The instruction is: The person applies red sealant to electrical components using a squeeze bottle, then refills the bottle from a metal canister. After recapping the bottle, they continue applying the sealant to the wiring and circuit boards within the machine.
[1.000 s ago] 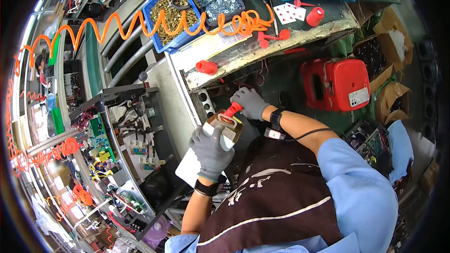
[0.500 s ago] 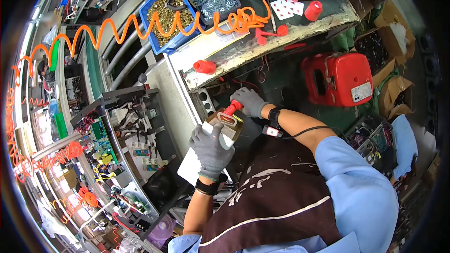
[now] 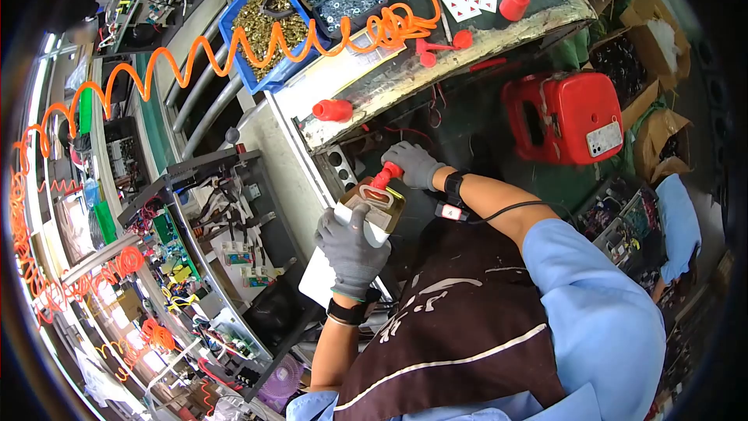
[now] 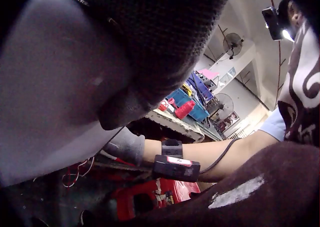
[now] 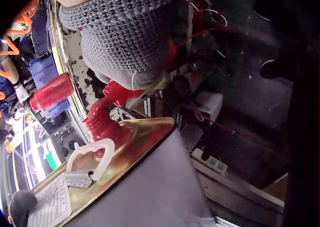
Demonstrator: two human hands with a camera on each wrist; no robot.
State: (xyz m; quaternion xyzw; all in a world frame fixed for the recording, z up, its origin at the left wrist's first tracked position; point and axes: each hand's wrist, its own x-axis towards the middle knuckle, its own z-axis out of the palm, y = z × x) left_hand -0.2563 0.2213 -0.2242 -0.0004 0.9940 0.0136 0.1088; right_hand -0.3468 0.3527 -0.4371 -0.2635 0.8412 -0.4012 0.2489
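Observation:
My gloved left hand [image 3: 352, 253] grips a white rectangular metal can [image 3: 318, 282], fingers over its side and thumb at the edge of its gold top. The can is tilted, its top facing my right hand. A white plastic handle [image 5: 108, 159] stands up from that top, beside a red-coated spout [image 5: 102, 126]. My gloved right hand [image 3: 417, 165] holds a small red bottle [image 3: 386, 175] right at the spout, where the two overlap. The glove hides most of the bottle in the right wrist view.
On the worn bench edge stand red bottles, one at the near corner [image 3: 333, 111] and one farther right [image 3: 515, 2]. A blue bin [image 3: 241, 54] of brass parts and an orange coiled hose [image 3: 191, 62] lie beyond. A red stool [image 3: 573, 121] stands right, near cardboard boxes [image 3: 658, 39].
The head view has shifted slightly, so the bench and bins appear farther left. Both hands keep their hold on the can and the red bottle, with barely any movement between them.

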